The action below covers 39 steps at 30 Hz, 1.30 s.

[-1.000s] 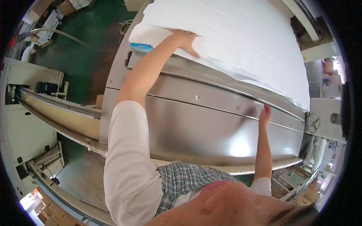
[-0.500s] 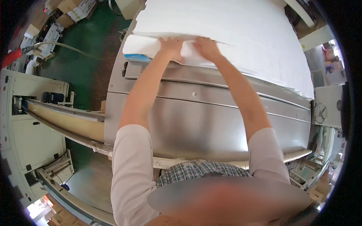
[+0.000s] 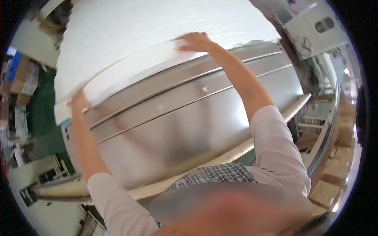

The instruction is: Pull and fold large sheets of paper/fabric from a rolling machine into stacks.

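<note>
Perhaps uneven pressure could crease the white sheeting [image 3: 157,23] across the upper frame: the right hand [image 3: 195,42], upper centre, rests fingers apart; the left hand's [image 3: 80,101], frame left, are too blurred to tell.

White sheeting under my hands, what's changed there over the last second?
Your left hand has moved left, near the left end of the white sheeting's front edge. Your right hand came up from the metal front to beside your left hand, then moved away rightward along the sheeting. Blur hides whether either hand grips it. The view has turned. The sheeting still lies above the metal front.
</note>
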Available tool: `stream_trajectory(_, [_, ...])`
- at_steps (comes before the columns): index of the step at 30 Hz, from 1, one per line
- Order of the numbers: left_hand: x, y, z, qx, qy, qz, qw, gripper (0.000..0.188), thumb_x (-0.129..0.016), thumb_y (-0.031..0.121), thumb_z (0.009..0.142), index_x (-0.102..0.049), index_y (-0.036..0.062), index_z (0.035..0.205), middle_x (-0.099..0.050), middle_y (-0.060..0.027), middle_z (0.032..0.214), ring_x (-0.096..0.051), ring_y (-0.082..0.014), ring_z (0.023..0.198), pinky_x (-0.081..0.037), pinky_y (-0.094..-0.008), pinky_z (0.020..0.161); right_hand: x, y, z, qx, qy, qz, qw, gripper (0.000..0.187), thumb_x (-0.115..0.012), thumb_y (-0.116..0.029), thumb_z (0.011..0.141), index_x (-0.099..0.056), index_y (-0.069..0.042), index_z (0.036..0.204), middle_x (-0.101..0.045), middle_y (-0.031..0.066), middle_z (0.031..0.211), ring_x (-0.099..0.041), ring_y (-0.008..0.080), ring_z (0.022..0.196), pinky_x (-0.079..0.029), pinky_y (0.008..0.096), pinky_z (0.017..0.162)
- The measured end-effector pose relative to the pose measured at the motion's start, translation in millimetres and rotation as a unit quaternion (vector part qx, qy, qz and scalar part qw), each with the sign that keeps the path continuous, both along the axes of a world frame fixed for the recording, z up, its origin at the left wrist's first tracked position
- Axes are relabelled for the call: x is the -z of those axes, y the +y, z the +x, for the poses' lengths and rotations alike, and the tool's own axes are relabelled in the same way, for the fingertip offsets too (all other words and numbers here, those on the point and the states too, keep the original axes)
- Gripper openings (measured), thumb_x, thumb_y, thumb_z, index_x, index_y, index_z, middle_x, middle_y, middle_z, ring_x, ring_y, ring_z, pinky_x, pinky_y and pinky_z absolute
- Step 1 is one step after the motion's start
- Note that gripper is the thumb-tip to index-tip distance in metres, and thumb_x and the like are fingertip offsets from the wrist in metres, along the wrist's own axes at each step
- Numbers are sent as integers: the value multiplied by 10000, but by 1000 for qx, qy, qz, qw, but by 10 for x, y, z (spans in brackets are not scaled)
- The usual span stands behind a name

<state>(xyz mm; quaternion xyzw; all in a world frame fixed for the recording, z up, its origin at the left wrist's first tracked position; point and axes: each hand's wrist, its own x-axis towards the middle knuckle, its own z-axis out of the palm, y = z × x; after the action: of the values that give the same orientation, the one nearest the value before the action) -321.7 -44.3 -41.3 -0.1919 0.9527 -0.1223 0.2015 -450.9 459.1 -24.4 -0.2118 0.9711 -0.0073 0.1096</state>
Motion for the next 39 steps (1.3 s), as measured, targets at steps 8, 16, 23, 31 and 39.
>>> stream_trajectory(8, [-68,212,2,-80,-29,-87,993,938,-711,36,549,-211,147,1335,-319,-25,1352,-312,-283,1231,-285,-663,874,-321,1777,-417,-38,-70,95,992,999,-733,-539,478,-315,-200,1319,-393,73,1294,-343,289,1194,-278,502,934])
stream_trajectory(16, [17,241,-72,-70,-11,-70,995,869,-686,-7,561,-251,155,1296,-361,-64,1300,-373,-316,1160,-358,-576,862,28,4106,-1160,108,-45,279,953,1035,-851,-207,320,-364,-138,1231,-447,98,1204,-426,289,1126,-362,442,933])
stream_trajectory(23, [208,-158,-85,65,37,0,997,891,-726,4,486,-290,97,1257,-422,-150,1222,-414,-387,1089,-384,-443,898,134,4562,-1479,147,-41,284,947,1041,-840,-129,322,-366,-163,1248,-452,140,1167,-498,377,1011,-487,441,779])
stream_trajectory(31, [267,-456,-55,39,42,44,997,919,-702,-14,410,-316,99,1237,-450,-163,1189,-411,-365,1113,-378,-432,898,36,4158,-1219,257,-78,185,945,969,-828,-219,438,-351,-221,1281,-460,153,1178,-484,331,1054,-462,411,842])
stream_trajectory(39, [381,-499,-54,94,39,27,994,873,-682,13,444,-316,91,1233,-439,-164,1202,-402,-364,1122,-353,-423,928,291,4739,-1165,130,-43,100,986,984,-819,-271,506,-261,-159,1308,-360,179,1252,-392,367,1136,-341,423,976])
